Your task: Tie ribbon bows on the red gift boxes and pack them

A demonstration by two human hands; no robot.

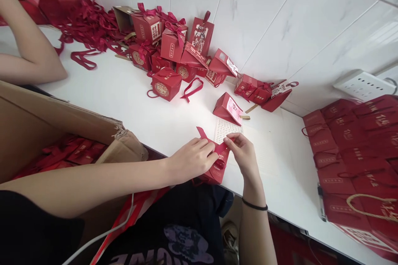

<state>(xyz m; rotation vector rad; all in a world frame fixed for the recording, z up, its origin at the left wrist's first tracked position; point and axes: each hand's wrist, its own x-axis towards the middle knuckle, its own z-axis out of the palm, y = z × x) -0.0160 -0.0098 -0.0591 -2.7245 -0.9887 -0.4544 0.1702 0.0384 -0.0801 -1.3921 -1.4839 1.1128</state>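
Observation:
A small red gift box (214,175) with gold print sits at the table's front edge, close to my body. A red ribbon (202,133) runs over its top, one end sticking up beyond my left hand (195,158). The fingers of that hand are curled and closed on the ribbon, over the box. My right hand (244,152), with a black band at the wrist, pinches the ribbon's other side between thumb and fingertips. A printed sheet (226,128) lies just behind the box. Beyond it stands a red box (228,107) with a pink label.
Several finished-looking red boxes (172,45) are piled along the tiled wall. Loose ribbons (93,22) heap at the back left, near another person's arm (37,45). An open cardboard box (93,112) stands at left. Stacked red bags (351,145) and a power strip (362,85) are at right.

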